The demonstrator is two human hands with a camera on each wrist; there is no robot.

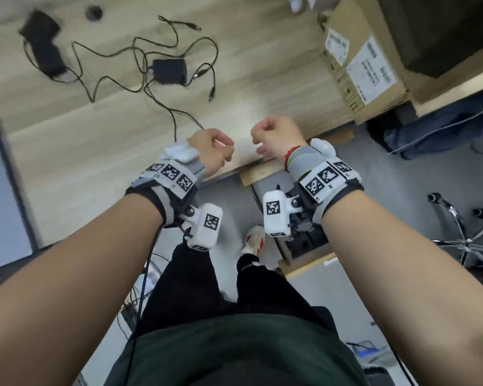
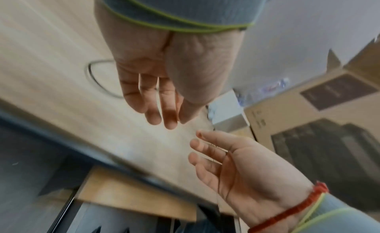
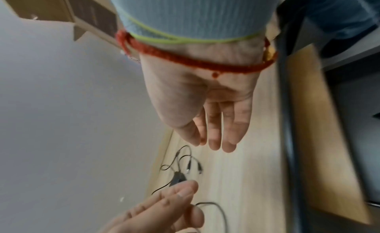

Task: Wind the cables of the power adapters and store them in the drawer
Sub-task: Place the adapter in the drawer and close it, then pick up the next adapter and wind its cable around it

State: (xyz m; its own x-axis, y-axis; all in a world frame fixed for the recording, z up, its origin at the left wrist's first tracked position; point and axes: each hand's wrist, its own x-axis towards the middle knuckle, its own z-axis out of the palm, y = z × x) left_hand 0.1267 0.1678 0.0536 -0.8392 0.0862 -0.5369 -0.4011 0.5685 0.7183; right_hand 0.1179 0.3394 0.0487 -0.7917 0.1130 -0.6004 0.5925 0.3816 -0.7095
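Two black power adapters lie on the light wooden desk point(image 1: 262, 87): one point(image 1: 169, 70) in the middle, one point(image 1: 43, 48) blurred at the far left. Their thin black cables point(image 1: 151, 87) sprawl loose and tangled between them. My left hand point(image 1: 215, 151) and right hand point(image 1: 273, 137) hover side by side over the desk's front edge, fingers relaxed and empty. In the left wrist view my left hand's fingers point(image 2: 156, 98) hang loose, my right hand point(image 2: 226, 163) facing them. One cable point(image 3: 216, 205) curves just beside my left hand's fingers point(image 3: 164, 208). Below my right wrist the drawer point(image 1: 304, 263) stands pulled out.
A large cardboard box point(image 1: 368, 65) stands on the desk's right end. A round cable hole point(image 1: 94, 12) sits at the far left. A chrome chair base point(image 1: 463, 235) is on the floor to the right, a grey panel point(image 1: 0, 190) at the left.
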